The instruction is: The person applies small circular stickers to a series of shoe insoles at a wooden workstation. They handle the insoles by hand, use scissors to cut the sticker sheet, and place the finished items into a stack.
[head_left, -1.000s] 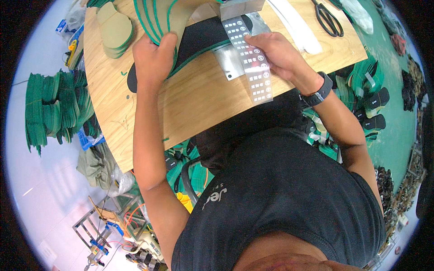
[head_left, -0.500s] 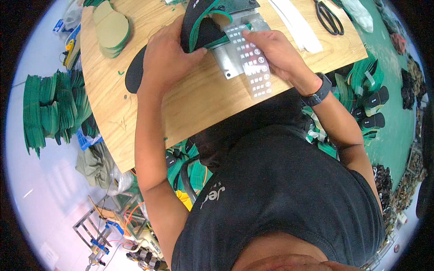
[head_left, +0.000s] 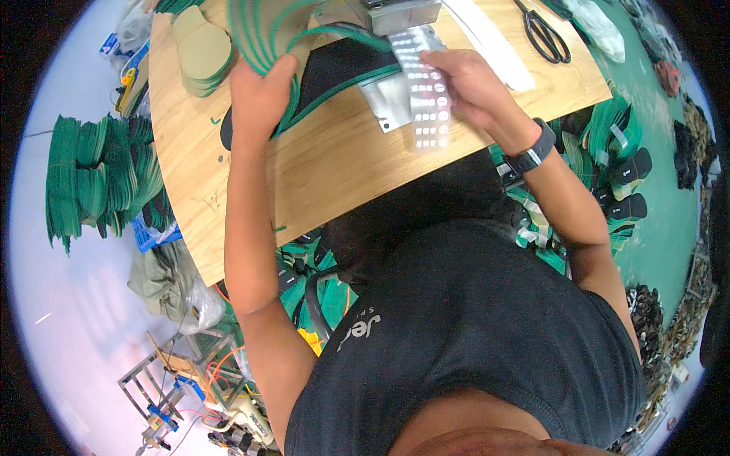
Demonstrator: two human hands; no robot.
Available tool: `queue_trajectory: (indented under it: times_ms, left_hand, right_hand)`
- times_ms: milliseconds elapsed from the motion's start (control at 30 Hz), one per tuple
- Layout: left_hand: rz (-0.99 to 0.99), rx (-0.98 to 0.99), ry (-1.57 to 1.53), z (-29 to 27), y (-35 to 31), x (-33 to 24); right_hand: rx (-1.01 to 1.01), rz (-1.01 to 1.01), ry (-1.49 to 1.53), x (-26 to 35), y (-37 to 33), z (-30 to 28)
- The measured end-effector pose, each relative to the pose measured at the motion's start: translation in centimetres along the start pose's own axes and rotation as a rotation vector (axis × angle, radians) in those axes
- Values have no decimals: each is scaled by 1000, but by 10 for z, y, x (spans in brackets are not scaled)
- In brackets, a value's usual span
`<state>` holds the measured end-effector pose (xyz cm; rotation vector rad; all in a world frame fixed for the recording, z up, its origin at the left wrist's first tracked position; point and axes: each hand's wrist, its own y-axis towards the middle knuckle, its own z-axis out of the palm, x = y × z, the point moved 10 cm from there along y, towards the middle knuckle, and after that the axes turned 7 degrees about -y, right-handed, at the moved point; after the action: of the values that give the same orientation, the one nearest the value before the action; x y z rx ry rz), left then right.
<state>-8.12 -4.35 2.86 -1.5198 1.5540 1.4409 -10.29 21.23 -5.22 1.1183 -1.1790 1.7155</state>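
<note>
My left hand [head_left: 262, 95] is closed on the bent-back upper layers of a stack of insoles [head_left: 338, 67], black on top with green edges. The lifted layers fan out in a blur above that hand, while the lower ones lie on the table. My right hand [head_left: 479, 91] pinches a clear strip of white printed transfers [head_left: 431, 121] between thumb and fingers; its upper end lies by the insoles' tips and the rest hangs toward me. Under the strip and the insoles is a metal plate [head_left: 386, 106], with a metal block [head_left: 407, 15] just beyond.
Tan insoles [head_left: 201, 49] are stacked at the far left of the wooden table [head_left: 334, 182]. Black scissors [head_left: 544, 34] and a white strip [head_left: 494, 45] lie at the far right. Green insole piles [head_left: 103, 178] stand left of the table; more insoles [head_left: 627, 167] are at right.
My left hand has drawn back the insole layers to the left, fanning their green edges. The metal block shows more. My right hand stays nearly in place with the strip, which hangs straighter.
</note>
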Motion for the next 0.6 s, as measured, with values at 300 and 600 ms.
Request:
queue_trajectory:
  times_ms: [300, 600]
  left_hand:
    - [13, -58, -92, -9, 2, 3]
    - [3, -4, -53, 2, -3, -6]
  right_hand:
    - [119, 62, -196, -16, 2, 13]
    - [96, 58, -205, -13, 2, 10]
